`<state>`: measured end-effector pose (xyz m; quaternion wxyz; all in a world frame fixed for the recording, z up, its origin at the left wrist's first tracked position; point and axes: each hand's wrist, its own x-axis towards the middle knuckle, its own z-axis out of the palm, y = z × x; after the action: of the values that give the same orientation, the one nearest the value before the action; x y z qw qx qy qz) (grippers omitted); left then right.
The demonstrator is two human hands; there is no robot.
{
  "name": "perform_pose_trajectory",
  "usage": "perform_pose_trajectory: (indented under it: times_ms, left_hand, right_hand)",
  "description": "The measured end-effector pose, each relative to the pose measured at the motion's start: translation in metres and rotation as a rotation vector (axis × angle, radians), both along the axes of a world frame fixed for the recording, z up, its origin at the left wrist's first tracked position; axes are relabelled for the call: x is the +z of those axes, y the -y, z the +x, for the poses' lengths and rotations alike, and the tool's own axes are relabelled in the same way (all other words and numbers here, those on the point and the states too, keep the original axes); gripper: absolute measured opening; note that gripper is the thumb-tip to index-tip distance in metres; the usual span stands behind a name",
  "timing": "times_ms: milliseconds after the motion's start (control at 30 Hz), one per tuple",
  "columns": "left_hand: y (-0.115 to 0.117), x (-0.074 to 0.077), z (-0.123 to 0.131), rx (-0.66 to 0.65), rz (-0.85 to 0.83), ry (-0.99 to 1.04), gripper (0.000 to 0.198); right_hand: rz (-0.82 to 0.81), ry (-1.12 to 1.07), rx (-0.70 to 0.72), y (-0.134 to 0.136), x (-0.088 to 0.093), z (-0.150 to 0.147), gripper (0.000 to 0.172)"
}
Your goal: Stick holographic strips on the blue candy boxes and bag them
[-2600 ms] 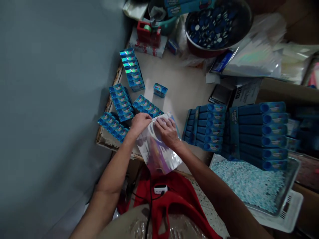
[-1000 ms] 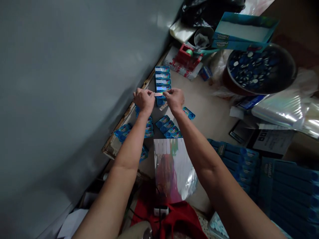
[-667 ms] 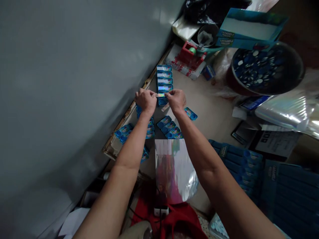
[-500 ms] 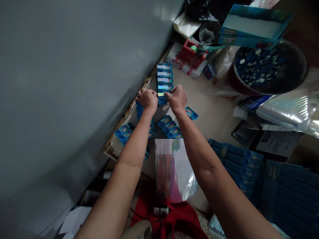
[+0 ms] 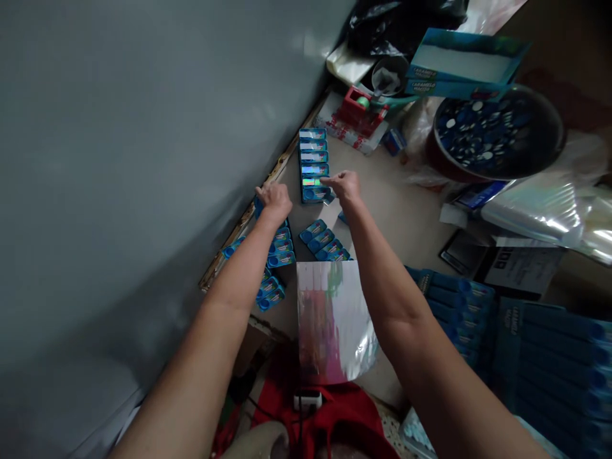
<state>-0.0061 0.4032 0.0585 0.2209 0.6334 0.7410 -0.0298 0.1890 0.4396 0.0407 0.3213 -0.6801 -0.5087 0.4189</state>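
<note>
Looking down on a cramped, dim corner: grey wall (image 5: 119,159) fills the left side, and the pale surface (image 5: 406,223) butts against it along a chipped wooden edge (image 5: 248,220).

Left hand (image 5: 275,199) rests at that edge, fingers curled loosely over the end of a row of small blue packs (image 5: 280,245). I can't tell if it grips anything.

Right hand (image 5: 345,186) sits just beside the near end of a column of blue packs with holographic labels (image 5: 312,164). Its fingers (image 5: 329,180) are pinched together at the nearest pack (image 5: 315,193), touching it. A white strip (image 5: 335,213) lies just under the wrist.

More blue packs (image 5: 325,242) lie in a short diagonal row between the two forearms. A holographic pouch (image 5: 332,322) lies flat at the near edge of the surface, between my arms, above a red cloth (image 5: 344,414).

Far end is cluttered: red tape dispenser (image 5: 358,105), dark round bowl of blue caps (image 5: 492,131), open blue carton (image 5: 466,64) resting on it, black plastic bag (image 5: 401,22) behind. Right side has shiny clear bags (image 5: 545,210) and stacks of long blue boxes (image 5: 549,363).
</note>
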Motion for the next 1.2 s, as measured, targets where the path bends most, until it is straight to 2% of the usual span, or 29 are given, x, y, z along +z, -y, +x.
perform_pose_trajectory:
  times_ms: [133, 200, 267, 333, 367, 467, 533, 600, 800, 900, 967, 1033, 1133, 1200]
  left_hand:
    - [-0.001, 0.006, -0.001, 0.004, -0.046, 0.019, 0.026]
    - [0.002, 0.013, 0.003, 0.022, 0.023, 0.112, 0.018]
    - [0.01, 0.021, 0.008, 0.085, 0.177, 0.296, 0.008]
    - [0.023, 0.027, 0.014, 0.213, 0.255, 0.598, 0.018]
    - [0.031, 0.029, 0.018, 0.297, 0.225, 0.787, 0.026]
    - [0.05, 0.027, 0.029, 0.535, -0.021, 1.303, 0.048]
    - [0.057, 0.024, 0.035, 0.645, -0.126, 1.464, 0.052]
    - [0.059, 0.023, 0.039, 0.709, -0.157, 1.508, 0.049]
    - [0.055, 0.027, 0.035, 0.781, -0.148, 1.462, 0.033]
    - [0.051, 0.031, 0.027, 0.736, -0.093, 1.363, 0.03]
    - [0.046, 0.035, 0.021, 0.651, 0.004, 1.172, 0.026]
    - [0.04, 0.038, 0.017, 0.525, 0.137, 0.863, 0.021]
    - [0.032, 0.041, 0.017, 0.375, 0.275, 0.415, 0.016]
    - [0.029, 0.04, 0.02, 0.336, 0.294, 0.266, 0.013]
  right_hand:
    - [-0.014, -0.038, -0.114, 0.018, 0.018, 0.002, 0.046]
    - [0.005, -0.039, -0.163, 0.024, 0.025, 0.0, 0.046]
    - [0.021, -0.065, -0.202, 0.025, 0.03, -0.004, 0.046]
    - [0.031, -0.119, -0.221, 0.025, 0.033, -0.01, 0.047]
    - [0.032, -0.145, -0.227, 0.025, 0.034, -0.013, 0.048]
    - [0.021, -0.193, -0.239, 0.025, 0.036, -0.021, 0.052]
    - [0.008, -0.206, -0.233, 0.026, 0.036, -0.025, 0.055]
    - [-0.008, -0.22, -0.22, 0.027, 0.036, -0.027, 0.057]
    - [-0.072, -0.256, -0.227, 0.031, 0.035, -0.025, 0.055]
    - [-0.12, -0.333, -0.192, 0.038, 0.037, -0.017, 0.049]
    - [-0.116, -0.391, -0.164, 0.044, 0.036, -0.014, 0.047]
    - [-0.069, -0.39, -0.164, 0.048, 0.033, -0.014, 0.044]
    - [0.021, -0.247, -0.2, 0.05, 0.028, -0.023, 0.032]
    - [0.049, -0.099, -0.215, 0.049, 0.026, -0.032, 0.027]
